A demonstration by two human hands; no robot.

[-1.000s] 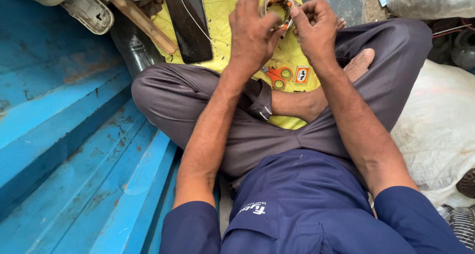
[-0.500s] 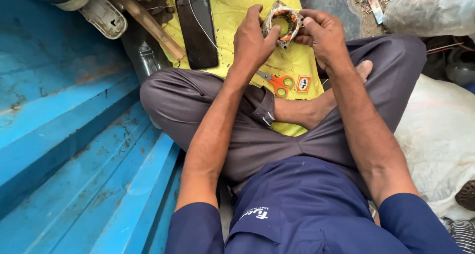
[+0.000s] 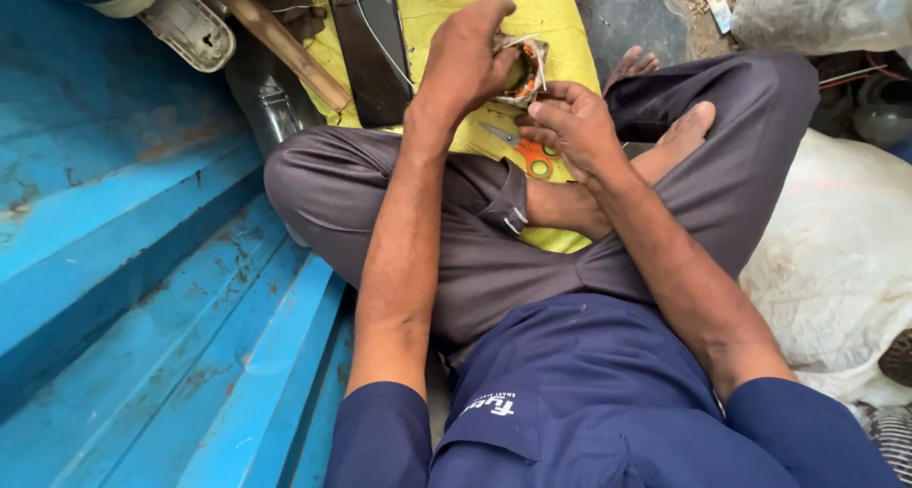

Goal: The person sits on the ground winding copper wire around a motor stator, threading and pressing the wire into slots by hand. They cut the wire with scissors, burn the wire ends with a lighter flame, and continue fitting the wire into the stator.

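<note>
Copper-wound coil (image 3: pixel 524 68), a small ring-shaped piece with orange-brown windings and pale, crumpled paper or tape around its outer edge, sits raised above a yellow cloth (image 3: pixel 560 18) in front of the person's crossed legs. Only part of it shows, since the left hand (image 3: pixel 467 56) is curled over it from above and grips it, fingers wrapped round its near side. The right hand (image 3: pixel 570 122) is just beneath and beside the coil, fingers bent and fingertips pressed up against its lower edge; whether it pinches a strand there cannot be told. Orange-handled scissors (image 3: pixel 527 151) lie on the cloth just under the hands. A black phone (image 3: pixel 369 51) rests face up on the cloth to the left, near a wooden stick (image 3: pixel 285 46).
</note>
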